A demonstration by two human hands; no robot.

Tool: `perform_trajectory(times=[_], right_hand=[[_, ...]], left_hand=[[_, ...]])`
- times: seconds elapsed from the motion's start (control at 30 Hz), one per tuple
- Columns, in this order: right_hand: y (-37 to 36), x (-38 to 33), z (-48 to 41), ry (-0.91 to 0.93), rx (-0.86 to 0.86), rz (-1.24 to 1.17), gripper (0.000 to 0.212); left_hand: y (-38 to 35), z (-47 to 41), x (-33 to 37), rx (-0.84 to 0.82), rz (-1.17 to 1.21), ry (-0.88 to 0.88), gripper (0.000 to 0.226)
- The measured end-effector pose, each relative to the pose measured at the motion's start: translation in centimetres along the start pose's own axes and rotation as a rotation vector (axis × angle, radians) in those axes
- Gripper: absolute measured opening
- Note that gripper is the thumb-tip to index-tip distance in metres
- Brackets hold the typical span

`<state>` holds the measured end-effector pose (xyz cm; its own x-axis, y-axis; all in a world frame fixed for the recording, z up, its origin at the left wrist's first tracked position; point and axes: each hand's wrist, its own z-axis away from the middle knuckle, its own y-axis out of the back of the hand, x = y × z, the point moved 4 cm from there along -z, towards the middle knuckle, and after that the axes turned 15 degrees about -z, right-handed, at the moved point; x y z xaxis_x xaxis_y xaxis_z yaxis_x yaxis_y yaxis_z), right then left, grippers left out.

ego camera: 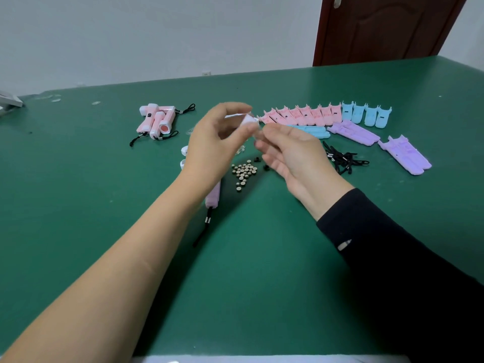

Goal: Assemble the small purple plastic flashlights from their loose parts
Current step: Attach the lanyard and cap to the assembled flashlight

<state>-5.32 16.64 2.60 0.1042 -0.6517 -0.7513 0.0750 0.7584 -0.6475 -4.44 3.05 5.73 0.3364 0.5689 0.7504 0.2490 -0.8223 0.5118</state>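
The fingers (237, 111) of the left hand (217, 138) are curled round a small white cap (248, 119) and pinch it above the table (262, 258), raised over the middle of the parts. The right hand (290, 153) is palm up just right of it, its fingers loosely bent with the tips at the cap; motion blur hides whether they grip anything. Under the left wrist lies a purple flashlight body (213, 196), partly covered, with a black lanyard (203, 227) trailing toward the near side. Between the two wrists sits a heap of button cells (244, 172), with a few small black pieces (256, 160) beside it. Two more white caps (184, 150) show just left of the left hand. Farther left lie pink flashlights (157, 121). To the far right runs a row of pink shells (301, 115), then blue shells (366, 115); nearer are purple shells (353, 132) and a tangle of black lanyards (343, 159). A dark red door (387, 27) stands behind the table.
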Motion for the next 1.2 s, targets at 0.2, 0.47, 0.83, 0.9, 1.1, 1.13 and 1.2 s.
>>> perform_trajectory(times=[0.2,0.47,0.83,0.9,1.1,1.13,1.2], right_hand=[[-0.4,-1.3,0.3,0.225,-0.027,0.096,0.009],[-0.9,-2.3,1.1,0.506,-0.116,0.322,0.016],[-1.7,-2.2,2.5,0.846,-0.130,0.791,0.020],[-1.8,-2.1,2.7,0.912,-0.115,0.820,0.020],[-1.7,-2.1,2.5,0.909,-0.103,0.813,0.021],[-1.7,-2.1,2.6,0.901,-0.116,0.809,0.022],[-1.9,-1.9,2.6,0.900,-0.148,0.818,0.023]], left_hand=[[-0.6,-0.1,-1.1,-0.235,0.574,0.438,0.018],[-1.5,0.3,-1.0,-0.372,0.795,0.628,0.019],[-1.6,0.2,-1.3,-0.400,0.829,0.630,0.012],[-1.6,0.2,-1.4,-0.399,0.822,0.625,0.012],[-1.9,0.1,-1.5,-0.408,0.850,0.600,0.012],[-1.9,0.0,-1.7,-0.404,0.853,0.599,0.012],[-1.9,-0.1,-1.8,-0.393,0.864,0.598,0.016]])
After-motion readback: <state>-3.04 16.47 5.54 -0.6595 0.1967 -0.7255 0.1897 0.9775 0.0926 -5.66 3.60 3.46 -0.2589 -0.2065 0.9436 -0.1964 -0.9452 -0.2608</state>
